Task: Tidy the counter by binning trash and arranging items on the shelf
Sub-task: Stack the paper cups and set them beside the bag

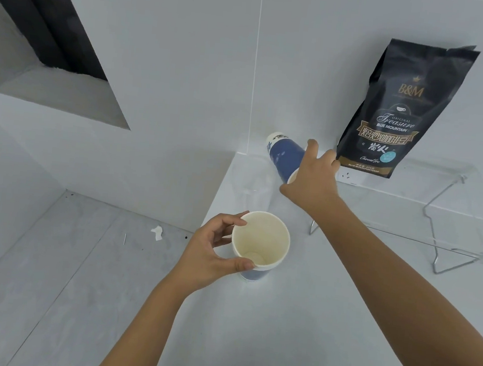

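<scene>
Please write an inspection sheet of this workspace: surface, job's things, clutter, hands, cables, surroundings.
Surface: white counter, set in a wall corner.
Job's things: upright paper cup, looks empty; blue cup tilted near the corner; coffee bag standing on the clear shelf with wire legs.
Clutter: a clear glass, faint, by the counter edge; paper scrap on the floor.
Hands: left hand grips the upright cup at its rim; right hand is at the blue cup, grip partly hidden.
Cables: nothing seen; a wall socket sits below the bag.
Surroundings: grey floor, white walls, a dark wall opening.
</scene>
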